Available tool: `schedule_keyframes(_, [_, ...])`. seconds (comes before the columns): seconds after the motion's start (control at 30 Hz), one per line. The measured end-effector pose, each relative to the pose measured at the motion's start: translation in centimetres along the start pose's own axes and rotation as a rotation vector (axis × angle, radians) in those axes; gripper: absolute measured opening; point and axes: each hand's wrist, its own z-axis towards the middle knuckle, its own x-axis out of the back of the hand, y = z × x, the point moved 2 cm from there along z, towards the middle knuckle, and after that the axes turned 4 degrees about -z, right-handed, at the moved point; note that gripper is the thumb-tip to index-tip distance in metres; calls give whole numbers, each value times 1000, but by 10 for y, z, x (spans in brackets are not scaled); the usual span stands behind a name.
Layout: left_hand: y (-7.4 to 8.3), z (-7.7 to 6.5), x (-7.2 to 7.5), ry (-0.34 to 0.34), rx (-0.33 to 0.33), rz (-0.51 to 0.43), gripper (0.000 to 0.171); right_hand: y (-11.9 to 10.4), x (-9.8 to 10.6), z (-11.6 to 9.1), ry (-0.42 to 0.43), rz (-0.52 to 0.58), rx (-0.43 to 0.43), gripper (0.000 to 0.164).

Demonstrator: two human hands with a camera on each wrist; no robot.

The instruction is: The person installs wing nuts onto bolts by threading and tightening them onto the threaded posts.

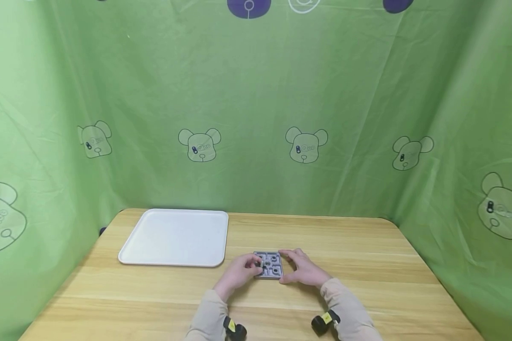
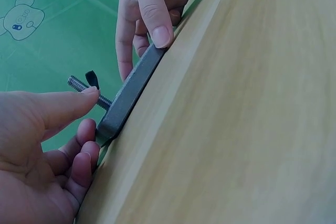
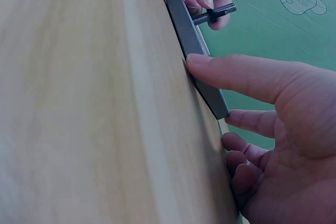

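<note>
The wood-grained desk (image 1: 345,241) spreads beneath the right hand (image 1: 305,271), whose wide-spread thumb and fingers grip a square, recessed metal plate (image 1: 274,265) lying flat between it and the left hand (image 1: 240,271). Nearer the left, a threaded bolt (image 2: 77,82) stands upright; that hand pinches its black, wing-shaped nut (image 2: 92,79).

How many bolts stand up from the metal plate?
1: a threaded bolt toward the left side of the metal plate, held by the left hand. Others could be hidden behind that hand.
</note>
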Motion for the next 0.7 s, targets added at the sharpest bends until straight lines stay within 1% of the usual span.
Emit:
schedule_keyframes(0.13, [-1, 0, -1, 1, -1, 3, 21, 1, -1, 0, 4, -5, -4, 87])
schedule_keyframes(0.23, [-1, -1, 0, 4, 5, -15, 22, 1, -1, 1, 7, -7, -11, 87])
schedule_keyframes(0.47, [-1, -4, 5, 2, 46, -136, 25, 1, -1, 1, 5, 2, -15, 87])
schedule_keyframes(0.57, [-2, -5, 7, 2, 50, -160, 22, 1, -2, 1, 6, -1, -18, 87])
schedule_keyframes(0.7, [-3, -5, 7, 1, 51, -161, 20, 2, -2, 1, 9, -6, -19, 87])
